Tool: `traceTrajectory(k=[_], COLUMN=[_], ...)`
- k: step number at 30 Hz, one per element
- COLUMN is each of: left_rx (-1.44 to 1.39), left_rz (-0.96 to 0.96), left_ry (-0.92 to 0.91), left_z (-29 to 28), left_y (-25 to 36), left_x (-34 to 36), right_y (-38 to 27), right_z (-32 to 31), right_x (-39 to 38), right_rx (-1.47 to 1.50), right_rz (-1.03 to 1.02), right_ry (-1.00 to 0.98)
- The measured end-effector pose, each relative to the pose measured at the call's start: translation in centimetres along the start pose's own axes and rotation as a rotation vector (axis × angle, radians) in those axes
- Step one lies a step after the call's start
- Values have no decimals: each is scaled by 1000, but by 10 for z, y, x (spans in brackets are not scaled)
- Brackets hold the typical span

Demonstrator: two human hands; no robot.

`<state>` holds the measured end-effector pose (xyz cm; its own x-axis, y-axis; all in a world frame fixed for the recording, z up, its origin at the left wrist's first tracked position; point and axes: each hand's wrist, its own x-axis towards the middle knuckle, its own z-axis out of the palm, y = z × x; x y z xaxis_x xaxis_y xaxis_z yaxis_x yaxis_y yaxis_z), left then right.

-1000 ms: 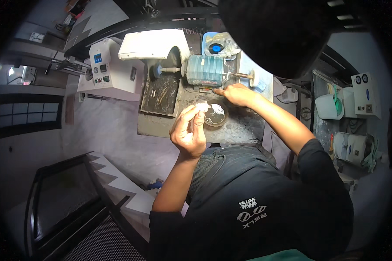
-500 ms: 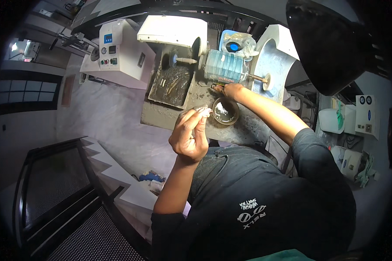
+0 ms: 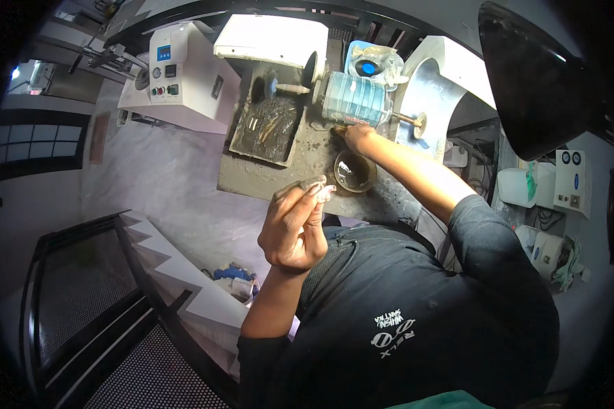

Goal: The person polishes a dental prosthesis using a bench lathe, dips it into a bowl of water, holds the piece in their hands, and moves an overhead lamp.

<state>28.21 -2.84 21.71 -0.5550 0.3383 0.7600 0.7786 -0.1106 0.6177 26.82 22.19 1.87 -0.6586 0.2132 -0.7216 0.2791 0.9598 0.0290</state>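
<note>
My left hand (image 3: 292, 228) is raised in front of the bench, closed, with a small pinkish-white piece (image 3: 326, 193) pinched between thumb and fingertips. The piece looks like a denture part, but the fingers cover much of it. My right hand (image 3: 356, 138) reaches across the bench to the lower front of a blue-green bench polishing motor (image 3: 351, 97). Its fingers stretch toward the motor's base and seem to hold nothing; the fingertips are partly hidden. Between my hands, nearer to me, stands a round brown bowl (image 3: 354, 173) with dark, shiny liquid inside.
Left of the motor, a tapered spindle (image 3: 292, 88) projects over a grimy tray (image 3: 260, 161) of wet sludge. On its right sits a small polishing wheel (image 3: 420, 124) before a curved white hood (image 3: 450, 65). A dark lamp head (image 3: 535, 82) hangs at upper right.
The view has shifted slightly. My left hand has come a little lower and turned, showing more of the pinkish piece. My right hand stays by the motor's base, its fingers slightly moved.
</note>
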Motion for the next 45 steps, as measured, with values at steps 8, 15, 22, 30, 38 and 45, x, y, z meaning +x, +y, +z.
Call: traceTrajectory(k=[8,15,22,30,38,45], left_rx=[78,-8,-332,-553,-585,-661], left_rz=[74,168,105,-47,35,-8], left_ry=[-76,-69,-3,24,64,138], left_z=[0,30,102,147,147,142], left_y=[5,4,-8,-6,-7,-2], left_x=[14,39,54,56,60,62], right_y=[7,2,2,8,7,3], right_z=[14,-8,18,20,28,29], right_x=[10,-17,23,2,-5,-9], right_rx=[15,81,595,564,552,547], right_rz=[-10,6,296,145,98,70], right_ry=[39,-39,24,105,101,101])
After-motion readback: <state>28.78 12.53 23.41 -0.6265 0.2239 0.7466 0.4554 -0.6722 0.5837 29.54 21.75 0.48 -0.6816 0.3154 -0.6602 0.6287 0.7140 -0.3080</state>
